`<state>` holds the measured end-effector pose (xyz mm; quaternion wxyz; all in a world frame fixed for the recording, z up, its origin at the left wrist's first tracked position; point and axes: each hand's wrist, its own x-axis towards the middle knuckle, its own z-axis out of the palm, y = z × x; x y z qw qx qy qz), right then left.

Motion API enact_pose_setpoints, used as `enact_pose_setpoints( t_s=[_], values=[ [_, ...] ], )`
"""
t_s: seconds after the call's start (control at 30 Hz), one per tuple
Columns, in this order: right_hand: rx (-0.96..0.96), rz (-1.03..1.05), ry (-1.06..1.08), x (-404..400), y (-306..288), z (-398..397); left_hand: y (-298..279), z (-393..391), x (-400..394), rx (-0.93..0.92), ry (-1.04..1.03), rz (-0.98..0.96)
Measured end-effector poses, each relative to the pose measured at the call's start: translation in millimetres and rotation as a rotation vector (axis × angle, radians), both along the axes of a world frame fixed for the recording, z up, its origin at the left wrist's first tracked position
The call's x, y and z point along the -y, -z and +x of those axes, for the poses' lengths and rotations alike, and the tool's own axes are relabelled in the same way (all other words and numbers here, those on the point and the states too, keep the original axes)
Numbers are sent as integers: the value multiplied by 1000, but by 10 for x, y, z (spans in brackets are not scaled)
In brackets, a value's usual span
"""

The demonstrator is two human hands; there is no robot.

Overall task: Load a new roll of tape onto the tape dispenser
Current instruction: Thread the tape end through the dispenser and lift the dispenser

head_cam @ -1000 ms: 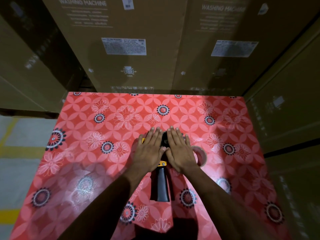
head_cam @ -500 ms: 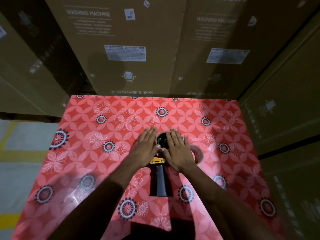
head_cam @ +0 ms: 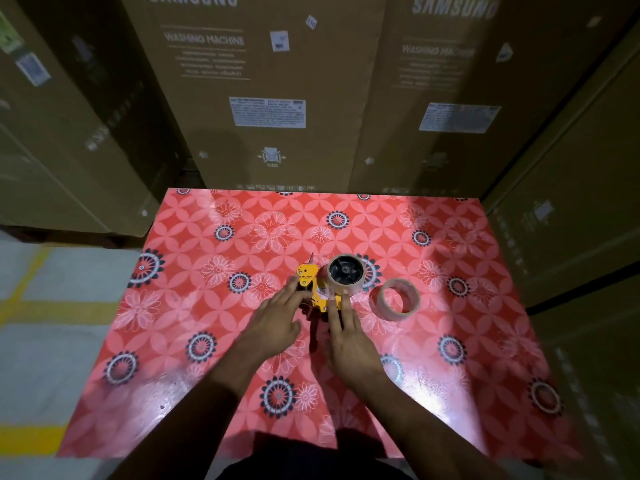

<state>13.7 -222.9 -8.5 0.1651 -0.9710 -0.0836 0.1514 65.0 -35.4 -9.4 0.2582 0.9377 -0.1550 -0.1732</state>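
While both hands lie flat with fingers spread, gripping nothing, the left hand [head_cam: 277, 322] touches the yellow tape dispenser [head_cam: 313, 287] lying on the desk [head_cam: 180, 341] between them. The right hand [head_cam: 349, 336] fingertips reach the roll on its hub [head_cam: 345, 274]. A second tape roll [head_cam: 394, 299] lies just right of the right hand.

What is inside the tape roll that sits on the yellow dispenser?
The tape roll rings a black hub of the dispenser, its spokes showing. Whatever lies beneath the hub is covered. The loose roll beside it holds only bare tablecloth.
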Motion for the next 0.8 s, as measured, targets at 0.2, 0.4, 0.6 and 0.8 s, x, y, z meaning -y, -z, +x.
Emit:
enact_pose_setpoints(
  t_s=[0.2, 0.4, 0.6, 0.8],
  values=[
    [-11, -24, 6, -14, 59, 5, -13, -20, -115, -18, -17, -53],
    [15, -33, 32, 53, 61, -66, -183, 176, 188, 171, -94, -75],
    [68, -41, 28, 82, -34, -124, -118, 378, 457, 153, -52, 112],
    [134, 25, 46, 86, -122, -175, -180, 347, 538, 261, -80, 111]
  ],
)
